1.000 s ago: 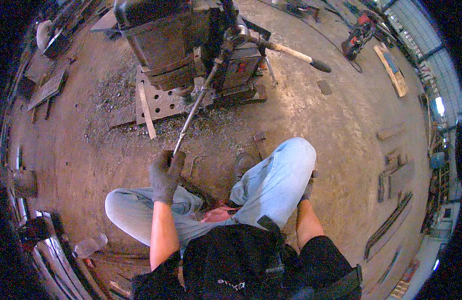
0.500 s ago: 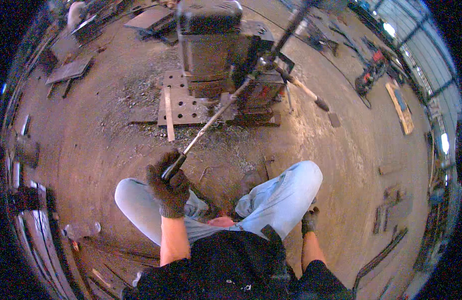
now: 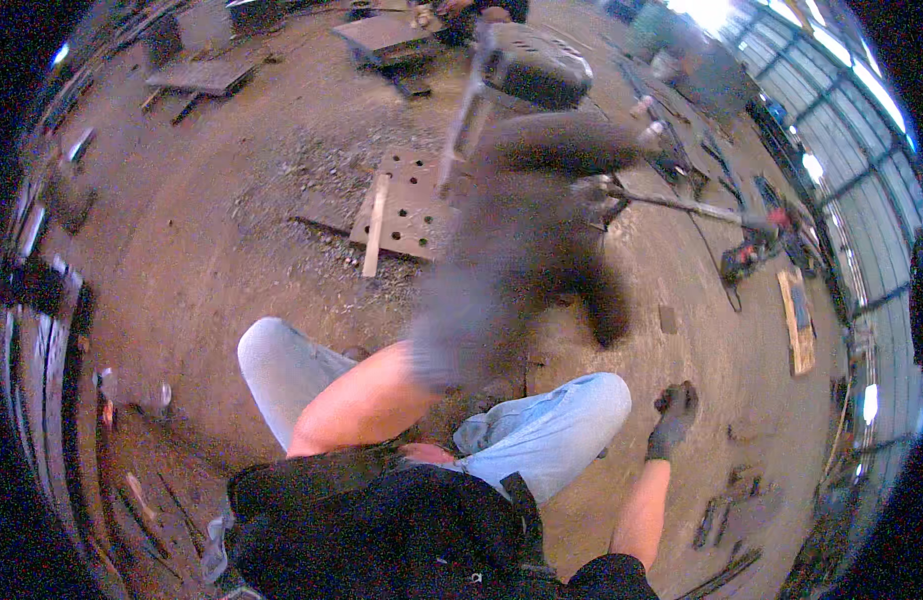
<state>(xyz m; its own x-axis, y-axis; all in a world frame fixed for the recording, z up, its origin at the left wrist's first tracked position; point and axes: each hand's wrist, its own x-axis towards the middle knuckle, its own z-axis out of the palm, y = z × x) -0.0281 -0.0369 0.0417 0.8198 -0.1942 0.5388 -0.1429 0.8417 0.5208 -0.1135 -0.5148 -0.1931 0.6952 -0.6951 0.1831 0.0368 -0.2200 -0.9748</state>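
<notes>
My left hand (image 3: 522, 230), in a dark glove blurred by motion, reaches forward over the middle of the view. Its fingers look spread, with the thumb apart and no lever grip seen in the palm. Behind it, a grey upright machine (image 3: 537, 65) is partly hidden. One of its spoke levers (image 3: 692, 207) sticks out to the right beyond my fingers. Beside the machine base lies a steel plate with round holes (image 3: 407, 195), a pale flat strip (image 3: 377, 225) across it. My gloved right hand (image 3: 674, 415) hangs beside my right knee, fingers curled; anything inside them is hidden.
Metal shavings (image 3: 312, 190) litter the ground left of the plate. Low metal stands (image 3: 207, 77) are farther back. To the right lie a red and black tool (image 3: 747, 258), a wooden board (image 3: 797, 325) and a small square piece (image 3: 667, 320). Someone's hands (image 3: 492, 13) show at the top.
My left hand has left the lever's black grip and swung forward and right toward the machine. The levers have turned. My right hand has moved outward from behind my knee; the view has shifted.
</notes>
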